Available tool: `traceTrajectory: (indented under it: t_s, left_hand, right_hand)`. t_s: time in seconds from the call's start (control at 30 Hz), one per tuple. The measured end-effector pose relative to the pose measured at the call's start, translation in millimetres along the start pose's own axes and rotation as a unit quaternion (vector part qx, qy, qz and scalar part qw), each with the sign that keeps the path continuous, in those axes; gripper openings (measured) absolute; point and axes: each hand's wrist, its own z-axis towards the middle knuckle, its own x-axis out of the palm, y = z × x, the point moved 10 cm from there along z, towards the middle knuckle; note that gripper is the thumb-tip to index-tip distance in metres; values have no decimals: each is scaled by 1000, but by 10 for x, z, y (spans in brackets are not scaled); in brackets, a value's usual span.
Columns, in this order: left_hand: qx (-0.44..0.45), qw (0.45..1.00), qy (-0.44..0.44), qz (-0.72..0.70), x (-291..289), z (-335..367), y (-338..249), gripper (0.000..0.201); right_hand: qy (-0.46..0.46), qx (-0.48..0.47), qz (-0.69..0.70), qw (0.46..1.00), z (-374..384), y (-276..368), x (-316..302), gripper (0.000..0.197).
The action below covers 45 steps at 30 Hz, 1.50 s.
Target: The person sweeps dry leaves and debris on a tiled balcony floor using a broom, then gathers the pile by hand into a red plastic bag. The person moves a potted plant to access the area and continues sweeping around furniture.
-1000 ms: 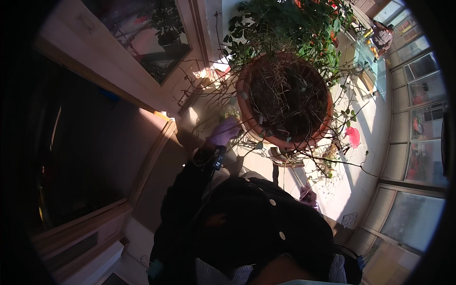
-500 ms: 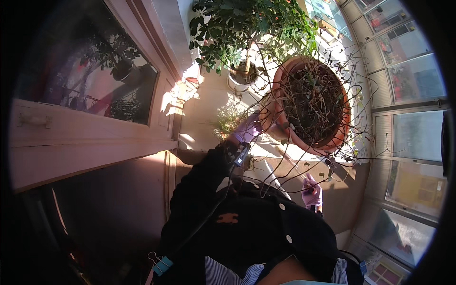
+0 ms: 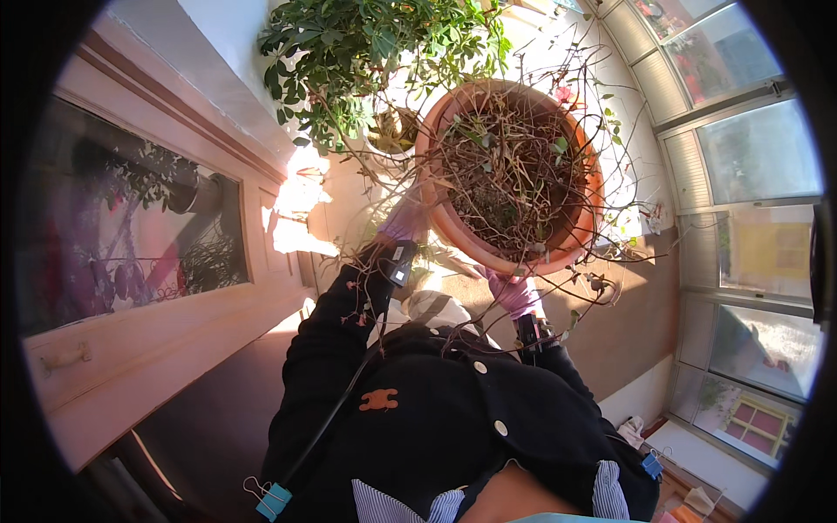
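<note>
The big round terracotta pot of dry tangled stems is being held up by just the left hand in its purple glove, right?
Not quite: both hands hold it. In the head view the left hand and the right hand, both in purple gloves, grip the big round terracotta pot of dry tangled stems.

Both gloved hands, left hand [image 3: 404, 222] and right hand [image 3: 514, 294], reach forward, grip closed.

Purple-gloved left hand [image 3: 405, 220] and right hand [image 3: 514, 294] grip a terracotta-orange pot [image 3: 453, 231] of brown, dry stems [image 3: 510, 166] with sparse green leaves. Black sleeves [image 3: 349, 322], white buttons; pale pink door frame [image 3: 174, 322]; leafy green plant [image 3: 366, 52].
</note>
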Motion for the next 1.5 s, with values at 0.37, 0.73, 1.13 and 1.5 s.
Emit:
traceTrajectory:
  t_s: [0.37, 0.73, 1.13, 1.5]
  left_hand:
    - [-81, 986, -84, -121, -495, 248, 216, 35]
    - [-204, 967, -128, -86, -90, 119, -169, 41]
    - [-83, 966, -213, -120, -295, 354, -315, 39]
    - [-134, 963, -160, -169, -179, 453, -324, 36]
  right_hand:
    - [-26, -39, 93, 995, 146, 60, -21, 44]
    - [-164, -85, 91, 979, 63, -131, 400, 43]
    - [-264, -105, 86, 955, -284, -125, 644, 41]
    - [-312, -116, 97, 938, -1109, -29, 610, 39]
